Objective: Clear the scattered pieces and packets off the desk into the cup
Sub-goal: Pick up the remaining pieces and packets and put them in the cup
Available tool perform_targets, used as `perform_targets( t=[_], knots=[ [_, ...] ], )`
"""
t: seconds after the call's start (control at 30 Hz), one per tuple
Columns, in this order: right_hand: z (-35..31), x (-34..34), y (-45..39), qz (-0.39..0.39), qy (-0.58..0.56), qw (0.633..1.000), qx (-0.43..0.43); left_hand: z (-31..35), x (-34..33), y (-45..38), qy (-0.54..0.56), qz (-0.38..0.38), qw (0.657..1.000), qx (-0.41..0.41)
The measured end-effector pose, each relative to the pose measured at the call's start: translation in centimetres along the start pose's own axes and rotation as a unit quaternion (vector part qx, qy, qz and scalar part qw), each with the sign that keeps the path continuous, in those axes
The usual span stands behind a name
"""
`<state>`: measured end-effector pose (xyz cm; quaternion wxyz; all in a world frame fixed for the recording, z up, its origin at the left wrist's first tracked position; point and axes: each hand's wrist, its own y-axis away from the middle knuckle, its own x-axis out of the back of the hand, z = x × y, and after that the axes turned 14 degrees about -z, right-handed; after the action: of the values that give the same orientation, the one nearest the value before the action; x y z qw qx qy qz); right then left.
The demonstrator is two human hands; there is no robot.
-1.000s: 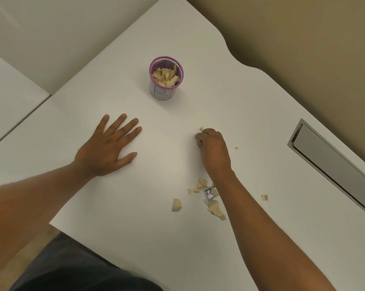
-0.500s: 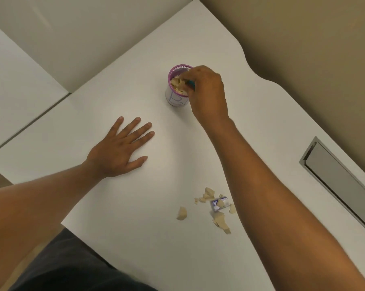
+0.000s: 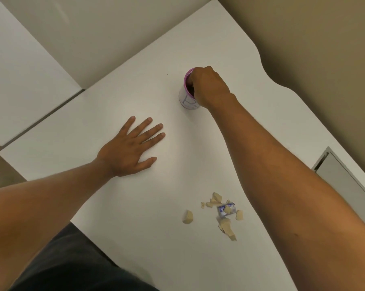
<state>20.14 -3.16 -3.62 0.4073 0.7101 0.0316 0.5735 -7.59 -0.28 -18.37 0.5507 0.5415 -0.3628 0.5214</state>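
A small white cup (image 3: 187, 101) with a purple rim stands at the far middle of the white desk (image 3: 118, 106). My right hand (image 3: 209, 87) covers its mouth, fingertips curled down inside, so what they hold is hidden. My left hand (image 3: 129, 150) lies flat on the desk with spread fingers, left of and nearer than the cup, holding nothing. Near the front edge lies a cluster of several beige pieces (image 3: 216, 200) around a small blue-and-white packet (image 3: 226, 210). One beige chunk (image 3: 188, 217) sits apart to their left, and more beige pieces (image 3: 228, 228) trail nearer.
A grey cable flap (image 3: 345, 181) is set into the desk at the right edge. Another white desk (image 3: 19, 80) adjoins on the left across a narrow gap. A beige wall runs behind the curved far edge. My dark trousers (image 3: 72, 265) show below the front edge.
My right hand left the desk surface near the pieces, travelled to the cup and now has its fingers down inside the mouth. The left hand stayed flat. The camera view shifted.
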Motion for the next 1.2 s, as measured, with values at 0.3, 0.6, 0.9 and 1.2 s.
perform_targets(
  t=[0.3, 0.6, 0.9, 1.2],
  knots=[
    [2.1, 4.0, 4.0, 0.034, -0.117, 0.992, 0.027, 0.0, 0.4, 0.1, 0.004, 0.000, 1.000, 0.000],
    [13.2, -13.1, 14.2, 0.135, -0.313, 0.927, -0.153, -0.1, 0.0, 0.4, 0.010, -0.003, 1.000, -0.001],
    [10.2, -24.4, 16.1, 0.072, -0.335, 0.920, -0.189, -0.4, -0.6, -0.1, 0.016, -0.012, 1.000, -0.006],
    [7.2, -26.8, 20.8, 0.166, -0.381, 0.891, -0.182, -0.4, -0.7, -0.4, -0.004, -0.010, 1.000, -0.008]
  ],
)
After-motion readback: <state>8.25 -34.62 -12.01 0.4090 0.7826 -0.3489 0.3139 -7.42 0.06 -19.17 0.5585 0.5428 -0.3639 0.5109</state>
